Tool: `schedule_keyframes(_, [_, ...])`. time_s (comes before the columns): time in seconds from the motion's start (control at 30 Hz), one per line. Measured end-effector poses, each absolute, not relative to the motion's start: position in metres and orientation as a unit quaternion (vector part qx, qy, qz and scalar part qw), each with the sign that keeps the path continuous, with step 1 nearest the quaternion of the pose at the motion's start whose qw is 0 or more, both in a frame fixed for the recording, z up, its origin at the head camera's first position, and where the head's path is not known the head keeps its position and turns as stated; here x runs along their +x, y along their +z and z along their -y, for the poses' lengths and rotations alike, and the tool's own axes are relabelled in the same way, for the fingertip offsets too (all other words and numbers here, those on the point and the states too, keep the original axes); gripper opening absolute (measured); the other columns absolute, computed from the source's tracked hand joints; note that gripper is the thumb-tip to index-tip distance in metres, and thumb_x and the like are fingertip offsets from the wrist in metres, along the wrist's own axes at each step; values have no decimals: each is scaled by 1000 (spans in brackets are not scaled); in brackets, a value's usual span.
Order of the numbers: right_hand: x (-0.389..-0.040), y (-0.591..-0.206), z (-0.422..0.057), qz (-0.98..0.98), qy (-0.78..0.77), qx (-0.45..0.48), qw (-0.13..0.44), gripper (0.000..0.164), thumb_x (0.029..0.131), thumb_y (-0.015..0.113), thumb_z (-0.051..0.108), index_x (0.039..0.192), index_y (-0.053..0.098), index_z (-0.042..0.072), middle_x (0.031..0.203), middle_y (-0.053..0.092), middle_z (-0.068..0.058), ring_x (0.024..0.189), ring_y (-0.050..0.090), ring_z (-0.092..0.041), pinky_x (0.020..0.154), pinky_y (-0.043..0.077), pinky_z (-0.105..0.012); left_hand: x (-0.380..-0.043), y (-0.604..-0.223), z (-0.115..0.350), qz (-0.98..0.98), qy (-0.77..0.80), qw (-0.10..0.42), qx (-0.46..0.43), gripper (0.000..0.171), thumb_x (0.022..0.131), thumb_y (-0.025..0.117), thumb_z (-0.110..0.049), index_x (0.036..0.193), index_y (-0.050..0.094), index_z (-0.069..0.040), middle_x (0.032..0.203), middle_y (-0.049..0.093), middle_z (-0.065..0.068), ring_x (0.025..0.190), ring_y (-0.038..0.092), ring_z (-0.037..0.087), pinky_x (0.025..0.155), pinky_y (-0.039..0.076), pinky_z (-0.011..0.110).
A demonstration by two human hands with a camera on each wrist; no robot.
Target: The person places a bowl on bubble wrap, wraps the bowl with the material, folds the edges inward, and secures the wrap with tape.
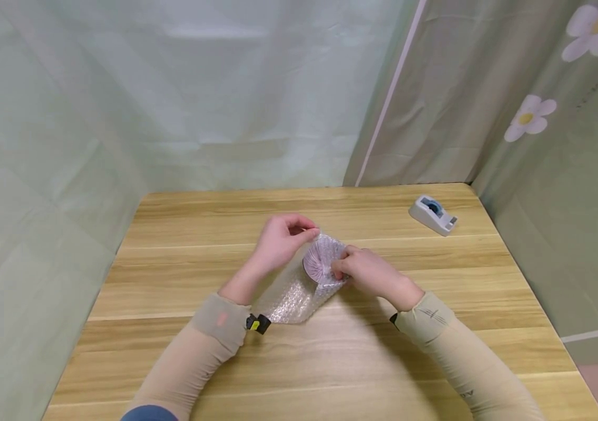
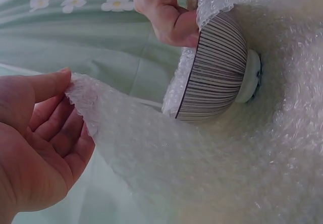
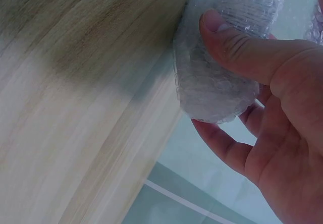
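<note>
A striped bowl (image 1: 315,260) lies tipped on its side in a sheet of bubble wrap (image 1: 290,301), near the middle of the table. In the left wrist view its dark rim and pale foot ring show, and the bowl (image 2: 217,72) has wrap folded over its mouth. My left hand (image 1: 279,241) pinches an edge of the bubble wrap (image 2: 166,153) between thumb and fingers, drawing it up beside the bowl. With the thumb on one side and fingers on the other, my right hand (image 1: 369,272) grips the bowl through the layer of wrap (image 3: 217,90).
A white tape dispenser (image 1: 432,215) with a blue roll stands at the table's back right. Pale green curtains (image 1: 256,105) hang behind and beside the wooden table (image 1: 172,351). The loose end of the wrap trails toward my left wrist.
</note>
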State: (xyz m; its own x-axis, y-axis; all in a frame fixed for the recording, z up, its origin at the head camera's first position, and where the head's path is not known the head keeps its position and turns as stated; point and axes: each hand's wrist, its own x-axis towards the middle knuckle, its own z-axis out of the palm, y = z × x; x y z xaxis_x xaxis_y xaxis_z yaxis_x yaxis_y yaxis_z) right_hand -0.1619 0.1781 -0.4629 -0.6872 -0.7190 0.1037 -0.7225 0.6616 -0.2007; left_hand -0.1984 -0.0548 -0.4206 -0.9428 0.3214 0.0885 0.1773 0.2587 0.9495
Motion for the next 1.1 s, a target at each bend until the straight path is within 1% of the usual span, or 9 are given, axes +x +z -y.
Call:
schedule_keyframes(0.13, [-162,-463,-179,910,116,399,11,29,73,79,-4,81,64,20,84,57,1,77,55,-17,65,49,-33,-199,-421,51,-798,576,49,171,7,89,76,-20,93,75,-14,85,72,-2,77,66,18,73,56,37])
schedule_keyframes(0.23, [-162,-464,-179,910,114,399,15,29,73,80,-3,81,63,20,84,57,1,77,55,-17,65,49,-33,-199,-423,47,-806,561,38,184,7,88,76,-19,93,75,-14,84,72,-3,76,66,17,71,57,35])
schedule_keyframes(0.4, [-163,-466,-180,912,112,394,10,28,74,81,0,82,64,20,85,57,1,78,54,-16,66,49,-33,-198,-426,40,-815,547,41,187,8,88,76,-19,94,75,-14,86,71,-4,77,66,16,71,57,30])
schedule_keyframes(0.57, [-163,-467,-180,914,112,390,5,27,76,79,1,83,64,22,86,57,2,79,54,-16,66,49,-32,-196,-428,35,-820,536,41,196,8,89,76,-19,94,76,-14,87,72,-5,76,66,14,71,57,28])
schedule_keyframes(0.9, [-163,-467,-181,907,130,401,20,24,78,78,0,82,63,19,85,57,0,77,54,-17,65,48,-33,-198,-434,27,-824,525,50,205,7,90,75,-20,94,76,-15,88,72,-7,79,67,11,72,56,26])
schedule_keyframes(1.1, [-162,-467,-181,904,132,405,24,24,78,79,1,83,65,19,86,57,1,79,54,-17,66,48,-33,-199,-442,22,-825,521,57,209,7,90,75,-20,92,76,-14,87,72,-6,78,67,11,71,56,27])
